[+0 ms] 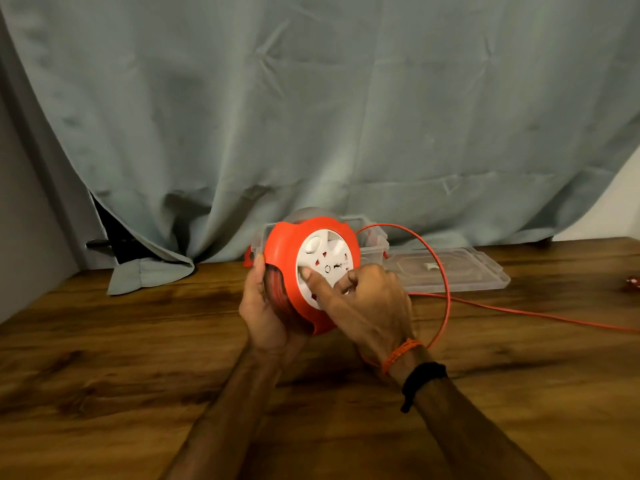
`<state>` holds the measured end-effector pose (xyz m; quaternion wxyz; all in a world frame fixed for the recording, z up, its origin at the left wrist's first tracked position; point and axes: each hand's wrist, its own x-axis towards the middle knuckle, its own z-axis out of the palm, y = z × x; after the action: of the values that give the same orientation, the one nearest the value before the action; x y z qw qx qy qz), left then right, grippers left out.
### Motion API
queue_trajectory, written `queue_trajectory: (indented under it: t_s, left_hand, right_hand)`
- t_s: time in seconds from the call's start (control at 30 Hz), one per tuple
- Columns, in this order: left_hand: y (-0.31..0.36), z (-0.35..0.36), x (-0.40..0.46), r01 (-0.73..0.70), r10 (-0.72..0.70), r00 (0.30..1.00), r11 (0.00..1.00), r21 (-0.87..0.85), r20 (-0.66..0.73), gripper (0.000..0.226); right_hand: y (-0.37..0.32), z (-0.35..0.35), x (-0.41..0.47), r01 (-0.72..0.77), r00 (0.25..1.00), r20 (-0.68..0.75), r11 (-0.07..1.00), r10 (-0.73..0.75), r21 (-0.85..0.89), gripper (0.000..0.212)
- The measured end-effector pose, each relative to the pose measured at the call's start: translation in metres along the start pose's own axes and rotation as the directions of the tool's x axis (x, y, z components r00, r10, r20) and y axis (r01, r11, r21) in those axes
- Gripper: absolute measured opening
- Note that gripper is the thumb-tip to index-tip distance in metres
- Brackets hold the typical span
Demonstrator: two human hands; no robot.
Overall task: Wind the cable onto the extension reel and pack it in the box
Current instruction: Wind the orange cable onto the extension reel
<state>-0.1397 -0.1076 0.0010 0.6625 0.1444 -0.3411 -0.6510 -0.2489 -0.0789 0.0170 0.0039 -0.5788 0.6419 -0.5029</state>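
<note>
Currently left hand (265, 306) grips reel (304, 271) above tabletop (138, 341); right hand (367, 299), fingers curled, presses its white face. Cable (446, 289) loops rightward; box (374, 244) behind.

The reel (304, 271) looks like smooth moulded plastic, orange shell with a slight sheen and a white matt face in the middle. The cable (446, 292) coming off it has a thin orange rubbery-looking jacket, pretty matt. Right behind the reel there's a clear plastic box (375, 242), glossy and see-through, and its lid (460, 273) to the right is the same stuff. Table (138, 358) under the reel is dark wood grain with a soft satin shine. Behind it all, a grey-green cloth curtain (311, 116), creased and matt.
</note>
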Motion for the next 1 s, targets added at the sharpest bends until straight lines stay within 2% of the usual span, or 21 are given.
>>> queue_trajectory:
  t_s: [0.1, 0.2, 0.3, 0.4, 0.57, 0.7, 0.83, 1.0]
  left_hand:
    - [0.003, -0.001, 0.002, 0.030, -0.029, 0.999, 0.999, -0.042, 0.043, 0.065]
    - [0.005, -0.004, 0.001, 0.048, -0.044, 0.997, 0.997, -0.063, 0.067, 0.067]
    - [0.006, -0.002, 0.000, 0.056, -0.052, 0.995, 0.997, -0.050, 0.086, 0.070]
    - [0.007, -0.001, 0.000, 0.079, -0.072, 0.991, 0.995, -0.062, 0.111, 0.071]
    - [0.005, -0.001, 0.000, 0.115, -0.107, 0.986, 0.992, -0.054, 0.129, 0.071]
    - [0.004, 0.001, -0.003, 0.103, -0.098, 0.989, 0.994, -0.034, 0.110, 0.067]
    - [0.001, -0.002, -0.002, 0.037, -0.034, 0.997, 0.999, -0.038, 0.065, 0.067]
    - [-0.003, 0.000, -0.003, 0.003, -0.003, 1.000, 1.000, -0.016, -0.018, 0.081]
  right_hand:
    - [0.009, -0.008, 0.009, 0.109, 0.994, 0.026, 0.994, -0.109, 0.024, 0.053]
    - [0.016, -0.016, 0.017, 0.278, 0.960, 0.045, 0.959, -0.276, -0.055, 0.034]
    - [0.019, -0.020, 0.018, 0.397, 0.916, 0.118, 0.908, -0.383, -0.136, 0.044]
    - [0.021, -0.020, 0.018, 0.448, 0.892, 0.171, 0.871, -0.419, -0.203, 0.061]
    - [0.026, -0.014, 0.019, 0.507, 0.862, 0.160, 0.830, -0.482, -0.231, 0.062]
    - [0.025, -0.018, 0.016, 0.484, 0.874, 0.113, 0.829, -0.472, -0.279, 0.062]
    - [0.016, -0.015, 0.006, 0.353, 0.935, 0.080, 0.899, -0.344, -0.258, 0.061]
    - [0.007, -0.003, -0.001, 0.131, 0.991, -0.010, 0.979, -0.134, -0.157, 0.051]
